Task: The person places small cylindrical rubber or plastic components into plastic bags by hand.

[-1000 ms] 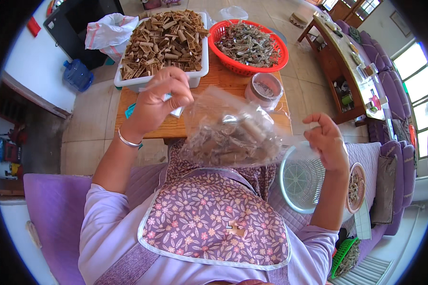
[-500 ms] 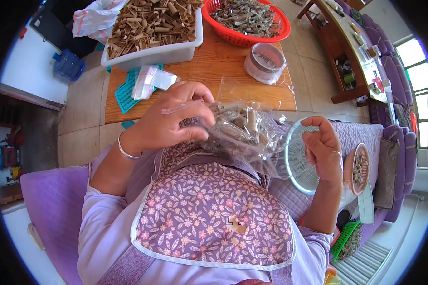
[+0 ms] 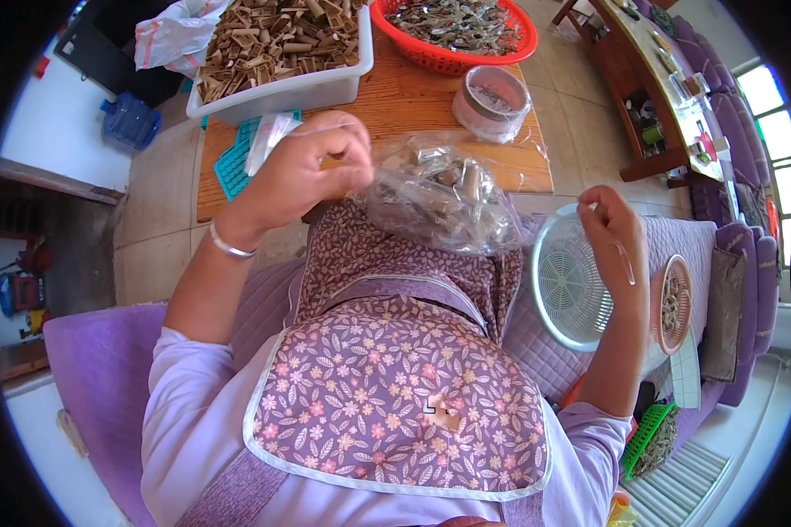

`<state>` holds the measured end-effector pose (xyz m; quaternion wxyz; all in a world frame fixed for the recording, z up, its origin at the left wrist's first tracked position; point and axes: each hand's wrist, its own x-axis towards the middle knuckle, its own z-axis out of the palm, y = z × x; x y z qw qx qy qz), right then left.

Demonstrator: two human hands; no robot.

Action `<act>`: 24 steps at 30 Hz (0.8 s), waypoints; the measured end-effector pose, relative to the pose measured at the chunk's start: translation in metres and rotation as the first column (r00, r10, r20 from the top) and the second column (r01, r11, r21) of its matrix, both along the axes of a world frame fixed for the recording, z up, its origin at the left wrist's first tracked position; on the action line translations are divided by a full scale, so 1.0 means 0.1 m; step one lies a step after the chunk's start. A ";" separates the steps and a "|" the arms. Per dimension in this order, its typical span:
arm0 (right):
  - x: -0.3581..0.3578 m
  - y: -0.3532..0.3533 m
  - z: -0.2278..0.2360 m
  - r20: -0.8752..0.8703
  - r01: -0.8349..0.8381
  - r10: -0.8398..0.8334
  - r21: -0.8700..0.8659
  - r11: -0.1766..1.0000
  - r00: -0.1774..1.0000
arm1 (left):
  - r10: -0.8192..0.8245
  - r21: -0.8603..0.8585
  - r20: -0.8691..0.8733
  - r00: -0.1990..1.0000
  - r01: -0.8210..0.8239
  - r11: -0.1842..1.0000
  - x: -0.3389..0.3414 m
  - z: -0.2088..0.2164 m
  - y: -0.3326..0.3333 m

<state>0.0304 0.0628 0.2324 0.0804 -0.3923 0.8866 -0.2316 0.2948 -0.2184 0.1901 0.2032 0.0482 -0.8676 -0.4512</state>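
Now the clear bag (image 3: 448,211) has been lifted, seen across the near edge of the table (image 3: 404,97), so its brown and shiny pieces (image 3: 473,183) appear freely hung. Its top is pinched by the left hand (image 3: 312,167); whether film is held by the right hand's (image 3: 615,237) curled fingers cannot be told

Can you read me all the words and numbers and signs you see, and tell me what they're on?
There are none I can read.
Clear bag: no readable writing.
White sack: stripes, no readable words.
Apron: flowers and leaves; marks by its tan patch too small to read.
Small items on the side table: too small and blurred.
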 end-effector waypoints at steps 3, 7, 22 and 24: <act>0.13 -0.30 0.08 -0.122 -0.183 0.151 -0.326 0.927 0.981 | 0.024 0.042 -0.019 1.000 -0.023 0.999 -0.22 -0.02 -0.01; 0.44 -0.88 0.29 -0.071 -0.381 0.393 -0.451 0.807 0.917 | 0.051 -0.145 -0.070 0.996 -0.061 0.988 -0.46 0.03 -0.01; 0.30 -1.53 0.06 0.211 -0.450 0.537 -0.349 0.822 0.817 | 0.194 -0.421 -0.224 0.955 -0.275 0.865 -0.73 0.09 0.01; 0.34 -1.51 0.12 0.139 -0.502 0.558 -0.299 0.811 0.818 | 0.202 -0.432 -0.237 0.950 -0.289 0.854 -0.74 0.08 0.02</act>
